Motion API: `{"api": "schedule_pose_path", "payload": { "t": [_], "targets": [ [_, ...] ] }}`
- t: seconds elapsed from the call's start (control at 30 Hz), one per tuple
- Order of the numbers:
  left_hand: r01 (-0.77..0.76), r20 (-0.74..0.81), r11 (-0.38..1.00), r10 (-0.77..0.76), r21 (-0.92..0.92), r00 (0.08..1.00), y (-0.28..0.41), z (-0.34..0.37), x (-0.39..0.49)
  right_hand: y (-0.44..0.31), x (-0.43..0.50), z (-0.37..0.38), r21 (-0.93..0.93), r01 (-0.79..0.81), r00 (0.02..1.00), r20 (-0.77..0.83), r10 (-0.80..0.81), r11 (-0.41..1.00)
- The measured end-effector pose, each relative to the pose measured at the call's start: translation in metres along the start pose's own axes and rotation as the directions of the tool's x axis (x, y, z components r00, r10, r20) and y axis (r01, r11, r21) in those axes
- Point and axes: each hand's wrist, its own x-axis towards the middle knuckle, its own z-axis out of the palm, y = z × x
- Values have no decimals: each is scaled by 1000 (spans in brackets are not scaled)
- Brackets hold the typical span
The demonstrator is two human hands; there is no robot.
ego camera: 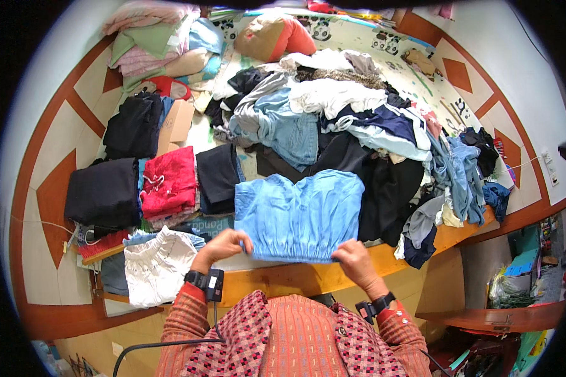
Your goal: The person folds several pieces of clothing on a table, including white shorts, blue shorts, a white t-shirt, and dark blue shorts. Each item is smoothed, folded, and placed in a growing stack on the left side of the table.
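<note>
Light blue elastic-waist shorts [297, 217] are spread flat in front of me, their gathered waistband towards my body. My left hand [226, 246] pinches the left end of that waistband, while my right hand [356, 261] grips its right end. Below and left of them, white elastic-waist shorts [155, 268] hang over the front edge. Just left of the blue garment stand a folded black garment [217, 174], a folded red garment [169, 181] and a larger folded black stack [103, 192]. Black cloth [391, 202] lies against its right side.
A heap of loose clothes, including denim shorts [283, 127] and a white garment [337, 96], covers the middle. Farther back sit a tan and red cushion [276, 37] and piled bedding [155, 42]. A cardboard box [177, 122] stands left. The wooden edge [292, 279] runs before me.
</note>
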Motion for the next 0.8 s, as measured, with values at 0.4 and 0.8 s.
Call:
{"api": "schedule_pose_path", "payload": {
  "t": [0.4, 0.8],
  "targets": [
    [525, -451, 836, -534, -159, 715, -144, 96, 12, 51, -83, 88, 61, -409, 846, 400, 353, 910],
    [615, -816, 732, -527, -293, 238, -188, 168, 13, 63, -93, 162, 122, -964, 265, 310, 913, 238]
  ]
}}
